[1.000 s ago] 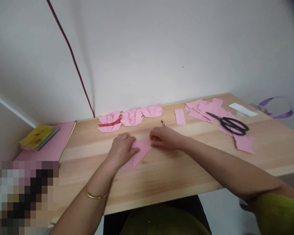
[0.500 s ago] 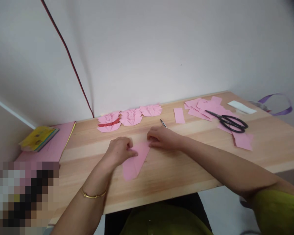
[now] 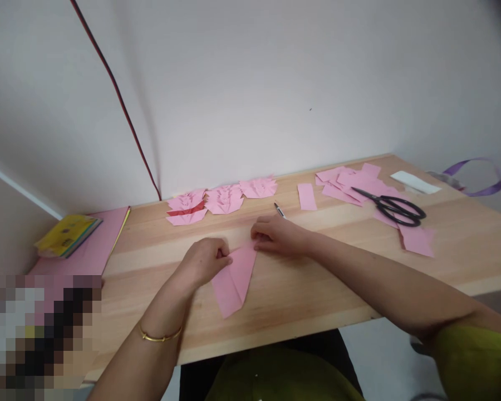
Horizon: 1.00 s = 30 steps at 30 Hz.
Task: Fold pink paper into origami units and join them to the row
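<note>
Between my hands, near the table's middle, a creased pink paper (image 3: 237,281) hangs or lies with its pointed lower end toward me. My left hand (image 3: 206,259) pinches its upper left part between thumb and fingers. At the paper's upper right corner, the fingers of my right hand (image 3: 275,235) are closed on the edge. Folded, jagged pink papers (image 3: 224,199) stand in a row by the wall, a red strip (image 3: 186,210) across the leftmost. Just behind my right hand lies a pen (image 3: 279,210).
Black scissors (image 3: 394,209) rest on a pile of pink pieces (image 3: 348,181) at the right. A single pink rectangle (image 3: 307,196) and a white strip (image 3: 415,182) flank the pile. At the left, a yellow pad (image 3: 67,235) sits on a large pink sheet (image 3: 114,228).
The pink paper's lower end has swung slightly right and nearer to me, and its crease shows more plainly. My left hand has shifted slightly down; my right hand has barely moved.
</note>
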Motion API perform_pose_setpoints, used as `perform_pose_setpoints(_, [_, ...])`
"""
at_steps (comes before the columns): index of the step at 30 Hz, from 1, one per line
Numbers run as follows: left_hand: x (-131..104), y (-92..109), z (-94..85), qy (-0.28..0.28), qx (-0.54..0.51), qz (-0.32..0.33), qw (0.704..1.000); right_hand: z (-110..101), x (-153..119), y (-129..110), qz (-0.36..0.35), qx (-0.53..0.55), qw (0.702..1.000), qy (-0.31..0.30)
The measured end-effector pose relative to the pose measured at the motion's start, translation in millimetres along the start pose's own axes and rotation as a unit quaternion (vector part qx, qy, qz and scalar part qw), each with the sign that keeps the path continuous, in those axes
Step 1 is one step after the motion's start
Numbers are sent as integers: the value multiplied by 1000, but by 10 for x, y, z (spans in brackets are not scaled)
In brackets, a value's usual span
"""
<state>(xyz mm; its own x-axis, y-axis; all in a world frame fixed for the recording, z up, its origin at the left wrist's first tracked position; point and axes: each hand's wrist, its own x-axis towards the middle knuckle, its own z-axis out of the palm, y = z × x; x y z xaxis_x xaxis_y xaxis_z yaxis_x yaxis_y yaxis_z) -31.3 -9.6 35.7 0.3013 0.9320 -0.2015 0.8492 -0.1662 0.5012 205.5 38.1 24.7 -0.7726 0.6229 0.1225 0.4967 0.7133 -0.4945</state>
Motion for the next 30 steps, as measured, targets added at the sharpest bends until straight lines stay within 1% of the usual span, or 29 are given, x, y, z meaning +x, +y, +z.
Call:
perform_pose_setpoints(3, [7,1,10,12,-19,27,999,-1,0,-4,2,11,1000,3])
perform_pose_setpoints(5, [15,-8,26,22,-62,34,997,-4,1,-13,5,29,1000,9])
perform_pose_setpoints(8, [23,-8,36,15,-142,26,989,-13,4,-28,17,78,997,7])
perform_pose_setpoints(10, [24,4,26,16,-190,15,981,-24,3,-35,34,121,992,-6])
perform_pose_setpoints(14, [25,22,-8,42,-287,-15,957,-61,-7,-28,78,201,976,-22])
perform_pose_setpoints(17, [29,12,-22,51,-341,-21,939,-94,-14,-12,91,244,965,-23])
perform_pose_setpoints(19, [30,1,-25,49,-358,-25,932,-113,-16,-4,99,261,960,-16])
perform_pose_setpoints(23, [31,-24,-22,41,-367,-24,929,-131,-16,1,118,270,955,-4])
perform_pose_setpoints(30, [40,-32,-20,48,-364,-31,930,-126,-11,7,120,261,958,11])
